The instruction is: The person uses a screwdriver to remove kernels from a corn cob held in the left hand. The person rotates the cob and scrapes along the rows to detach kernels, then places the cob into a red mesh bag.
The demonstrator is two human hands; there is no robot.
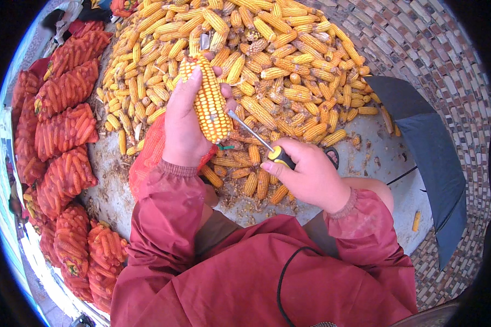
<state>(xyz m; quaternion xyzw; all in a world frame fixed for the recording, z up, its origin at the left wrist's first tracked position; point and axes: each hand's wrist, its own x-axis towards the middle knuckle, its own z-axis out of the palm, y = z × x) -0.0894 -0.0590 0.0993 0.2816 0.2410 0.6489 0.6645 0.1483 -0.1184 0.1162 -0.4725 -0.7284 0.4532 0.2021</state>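
My left hand (187, 114) grips a husked ear of yellow corn (211, 104), tilted, with the thumb along one side and the fingertips showing on the other. A small gap in the kernels shows near its lower end. In my right hand (315, 173) is a screwdriver (251, 131) with a yellow and black handle. Its metal shaft points up and left, and the tip is close to the ear's right side; whether it touches I cannot tell. Below my left hand lies a red mesh sack (147, 157), partly hidden by the wrist and sleeve.
A large heap of corn ears (286, 77) spreads ahead of me over the concrete floor (376, 141). Filled red mesh sacks (67, 131) line the left side. A dark umbrella (431, 155) lies at the right beside brick paving (442, 65). One loose ear (416, 221) rests near it.
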